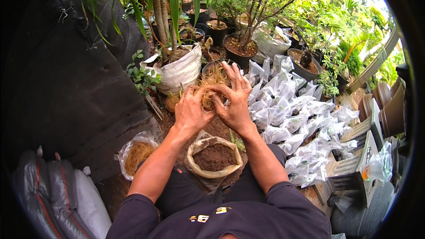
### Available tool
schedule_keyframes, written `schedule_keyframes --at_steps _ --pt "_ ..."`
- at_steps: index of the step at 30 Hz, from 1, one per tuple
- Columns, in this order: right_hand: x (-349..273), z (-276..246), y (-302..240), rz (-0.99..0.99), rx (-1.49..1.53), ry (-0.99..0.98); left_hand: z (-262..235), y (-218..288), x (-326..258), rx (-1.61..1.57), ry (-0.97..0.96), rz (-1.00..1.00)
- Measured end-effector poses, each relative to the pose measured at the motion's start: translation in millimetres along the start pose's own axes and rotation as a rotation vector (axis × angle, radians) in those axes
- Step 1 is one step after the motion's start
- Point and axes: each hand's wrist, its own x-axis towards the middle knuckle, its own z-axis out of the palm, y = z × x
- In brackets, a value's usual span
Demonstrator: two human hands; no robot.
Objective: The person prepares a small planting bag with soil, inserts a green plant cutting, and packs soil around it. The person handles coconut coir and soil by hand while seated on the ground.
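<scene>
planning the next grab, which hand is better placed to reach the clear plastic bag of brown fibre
Left, probably. The clear plastic bag of brown fibre lies beside the left forearm, on that side of the open sack of dark soil. Both the left hand and right hand hold the tuft of brown fibre.

We wear a dark, navy-black short-sleeved shirt with a small print in yellow and white on the chest, too small to make out. Our trousers are dark as well. Both forearms are bare from the sleeve hems down, and our hands [212, 106] carry no gloves.
</scene>
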Motion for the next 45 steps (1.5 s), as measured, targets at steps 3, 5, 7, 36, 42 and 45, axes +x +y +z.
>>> schedule_keyframes --at_steps 3,5,7,36,42,45 --pt "-1.8 -0.8 -3.2 -0.109 -0.024 -0.006 -4.1 -7.8 4.2 -0.119 0.035 -0.055" --pt "1.2 -2.6 -0.5 -0.110 0.112 -0.101 -8.8 -12.5 6.0 -0.143 0.043 -0.086" --pt "5.3 -6.8 3.9 -0.129 0.193 -0.133 -12.7 -14.7 6.4 -0.103 0.033 -0.110" --pt "-2.9 4.6 -11.7 -0.177 0.193 0.176 -7.9 -7.3 4.6 -0.140 0.100 -0.051" --pt "-5.0 31.3 2.2 0.505 1.081 0.313 -11.4 -9.1 8.5 -1.020 -0.002 -0.129" --pt "-2.3 37.1 11.8 0.683 1.274 0.270 -11.8 -3.0 3.9 -1.230 -0.102 -0.156"
